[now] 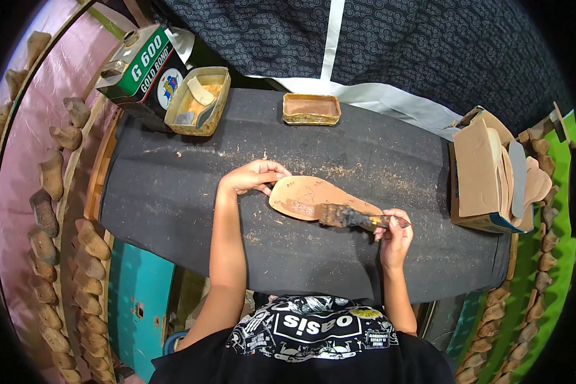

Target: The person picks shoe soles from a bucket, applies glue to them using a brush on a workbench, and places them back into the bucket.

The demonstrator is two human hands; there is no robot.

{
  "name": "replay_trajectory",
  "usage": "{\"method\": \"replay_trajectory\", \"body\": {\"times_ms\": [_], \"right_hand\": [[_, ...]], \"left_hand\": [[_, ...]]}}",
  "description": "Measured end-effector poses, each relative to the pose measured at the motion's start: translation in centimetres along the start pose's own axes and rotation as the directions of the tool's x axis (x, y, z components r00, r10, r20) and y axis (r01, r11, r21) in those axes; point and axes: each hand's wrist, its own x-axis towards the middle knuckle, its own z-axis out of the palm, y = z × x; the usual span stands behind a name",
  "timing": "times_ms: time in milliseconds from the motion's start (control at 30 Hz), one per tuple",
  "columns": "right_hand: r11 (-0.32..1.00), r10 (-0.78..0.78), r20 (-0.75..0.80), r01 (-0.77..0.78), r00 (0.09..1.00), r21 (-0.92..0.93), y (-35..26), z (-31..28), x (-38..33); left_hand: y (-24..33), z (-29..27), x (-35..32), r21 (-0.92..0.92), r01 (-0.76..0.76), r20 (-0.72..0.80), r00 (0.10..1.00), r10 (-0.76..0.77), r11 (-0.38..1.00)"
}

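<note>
A tan shoe insole [299, 192] is held just over the dark table, its wide end to the left, with pen marks and a wet-looking patch on its upper face. My left hand [256, 178] pinches that wide end at its upper left edge, fingers closed. In my right hand [395, 235] is a paintbrush [349, 217] with dark, caked bristles and a stained handle. Its bristles lie against the insole's lower middle. The brush covers part of the insole, and the narrow end reaches toward my right fingers.
A shallow tin of brown liquid [311, 107] stands at the table's far edge. At the far left are a large metal can [141, 77] and a tin with scraps [196, 127]. A cardboard box [477, 176] of insoles sits at right. Shoe lasts [51, 176] line both sides.
</note>
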Motion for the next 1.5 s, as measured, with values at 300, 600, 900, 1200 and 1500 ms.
{"method": "replay_trajectory", "body": {"times_ms": [300,600,900,1200,1500], "right_hand": [[0.992,0.110,0.263,-0.123,0.959,0.033,2.3,4.0,-0.6],[0.994,0.036,0.130,-0.022,0.991,-0.112,-0.2,-0.3,0.0],[0.998,0.066,0.249,-0.062,0.966,-0.023,1.0,2.6,-0.5],[0.991,0.045,0.176,-0.022,0.983,-0.130,0.2,-0.7,0.2],[0.999,0.003,0.113,0.002,0.994,-0.048,-0.3,-0.3,-0.2]], "left_hand": [[-0.5,-0.1,0.2,0.015,-0.047,0.030,0.998,0.047,0.999],[-0.4,-0.4,0.0,0.022,-0.030,0.059,0.998,0.029,0.999],[-0.3,0.1,0.2,0.001,-0.040,0.028,0.999,0.040,0.999],[-0.2,0.0,0.0,0.001,-0.040,0.027,0.999,0.040,0.999],[-0.4,-0.1,0.0,0.000,-0.023,0.001,1.000,0.023,1.000]]}}
